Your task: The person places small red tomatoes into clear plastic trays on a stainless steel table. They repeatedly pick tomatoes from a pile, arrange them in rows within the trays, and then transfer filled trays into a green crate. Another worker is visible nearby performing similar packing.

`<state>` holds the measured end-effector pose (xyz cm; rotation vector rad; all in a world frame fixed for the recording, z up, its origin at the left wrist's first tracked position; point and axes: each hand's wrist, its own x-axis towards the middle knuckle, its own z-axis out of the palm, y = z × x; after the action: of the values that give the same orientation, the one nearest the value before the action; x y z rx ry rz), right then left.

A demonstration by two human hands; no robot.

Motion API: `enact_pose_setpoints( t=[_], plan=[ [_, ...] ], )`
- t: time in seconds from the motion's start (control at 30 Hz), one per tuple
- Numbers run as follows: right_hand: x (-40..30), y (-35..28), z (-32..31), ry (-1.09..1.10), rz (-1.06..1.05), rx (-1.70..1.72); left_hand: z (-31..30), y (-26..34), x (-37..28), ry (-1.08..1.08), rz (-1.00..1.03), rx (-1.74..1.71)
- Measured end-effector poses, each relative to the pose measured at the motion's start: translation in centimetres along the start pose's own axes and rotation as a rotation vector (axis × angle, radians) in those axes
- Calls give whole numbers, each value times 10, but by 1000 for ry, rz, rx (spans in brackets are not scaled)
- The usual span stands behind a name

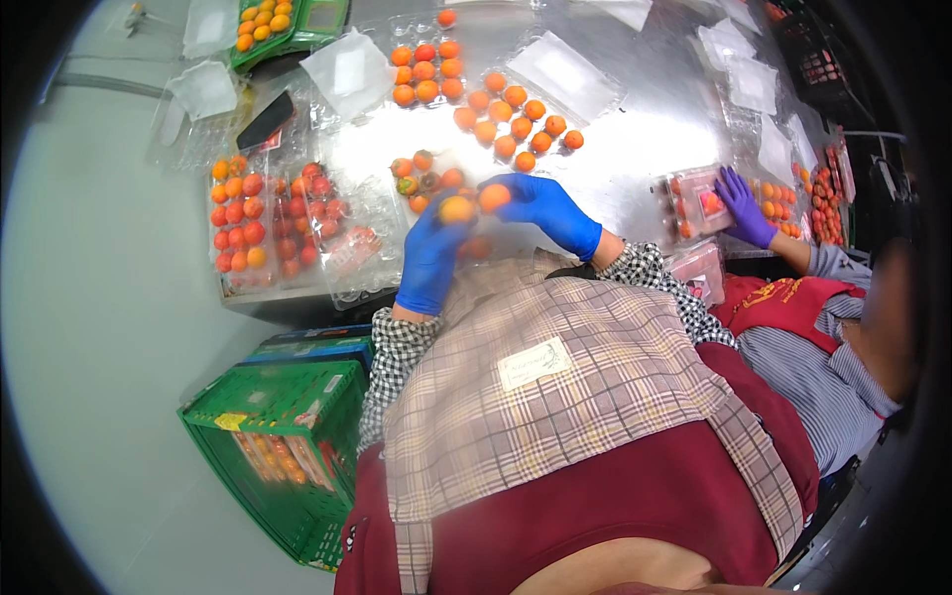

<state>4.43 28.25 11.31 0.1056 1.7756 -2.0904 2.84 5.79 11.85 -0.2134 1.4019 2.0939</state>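
My left hand (431,256), in a blue glove, holds a yellow-orange round fruit (456,210) at its fingertips. An orange fruit (494,198) is pinched in my blue-gloved right hand (550,214), close beside the first. Just beyond my hands is a group of mixed fruit (425,181), some with green or dark patches; its container is hard to make out. Farther back, a clear plastic tray (424,71) holds rows of orange fruit. More orange fruits (520,128) sit in rows to its right.
Filled clear packs (238,216) stand at the table's left end, near a black handheld device (266,123). A green scale (320,22) is behind them. Below left is a green crate (275,401). At right, a co-worker's purple-gloved hand (744,208) touches a closed fruit pack (699,202).
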Motion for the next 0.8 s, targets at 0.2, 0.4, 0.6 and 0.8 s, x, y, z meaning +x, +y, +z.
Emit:
enact_pose_setpoints(
  t=[0.2,0.4,0.6,0.8],
  plan=[
    [-16,28,-34,270,60,-181,7,-7,9,32,42,58],
    [-26,79,-109,698,28,-288,7,-12,11,81,-16,144],
    [-2,78,-108,785,-19,-704,9,-25,19,41,-116,74],
    [-5,78,-101,804,-105,-789,6,-39,26,-50,-213,-100]
  ],
)
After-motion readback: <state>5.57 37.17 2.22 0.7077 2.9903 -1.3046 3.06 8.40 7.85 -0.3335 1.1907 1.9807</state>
